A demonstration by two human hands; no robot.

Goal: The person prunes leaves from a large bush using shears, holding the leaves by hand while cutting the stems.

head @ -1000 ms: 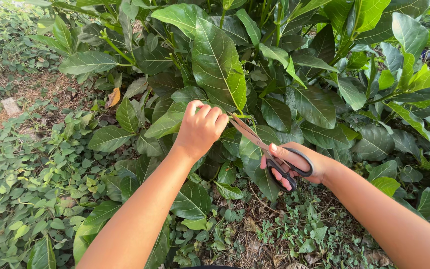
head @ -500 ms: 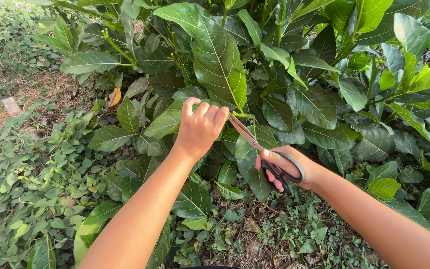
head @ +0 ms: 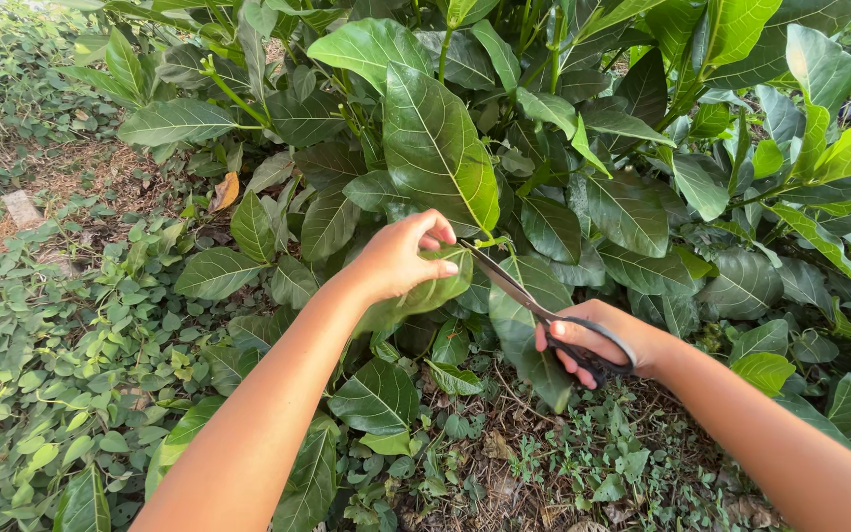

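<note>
Leaf (head: 424, 293): broad, green and pale-veined, pinched at its upper edge between thumb and fingers of the left hand (head: 401, 258), its blade hanging down and to the right below the hand. Scissors (head: 544, 315): long, narrow metal blades and black loop handles (blades closed), lying diagonally, tips up-left at the green stem just beside the leaf, handles down-right in the right hand (head: 598, 342).

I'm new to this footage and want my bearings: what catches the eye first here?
At centre, the left hand pinches a green leaf of a big-leaved shrub. Just right of it, the right hand holds black-handled scissors, blades pointing up toward that leaf's stem. Low weeds cover the ground at left.
</note>
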